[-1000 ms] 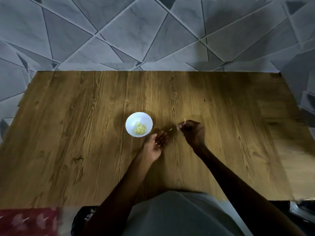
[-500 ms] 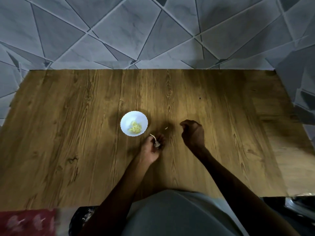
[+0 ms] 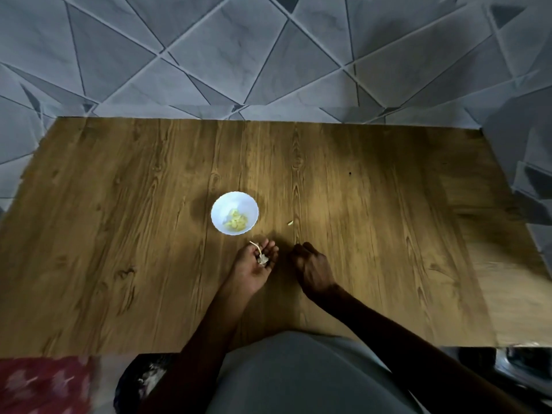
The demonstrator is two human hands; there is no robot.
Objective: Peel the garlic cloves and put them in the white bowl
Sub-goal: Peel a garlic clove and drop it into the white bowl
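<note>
A small white bowl (image 3: 234, 212) stands near the middle of the wooden table (image 3: 119, 234) with several peeled yellowish cloves (image 3: 236, 222) inside. Just below and right of the bowl, my left hand (image 3: 254, 265) lies palm up, its fingers curled round a bit of garlic skin with a thin stalk (image 3: 260, 255) sticking out. My right hand (image 3: 312, 267) rests on the table to the right, fingers curled into a fist; nothing shows in it. A tiny scrap of peel (image 3: 289, 223) lies on the table beyond the hands.
A dark bag with pale peelings (image 3: 143, 380) sits at the table's near edge on the left, next to a red patterned cloth (image 3: 41, 383). Grey tiled floor (image 3: 268, 55) surrounds the table. A dark object (image 3: 525, 366) shows at the lower right.
The stalked bit of skin pinched by my right hand a second ago now lies in my left palm. My right hand has drawn back slightly toward me, closed.
</note>
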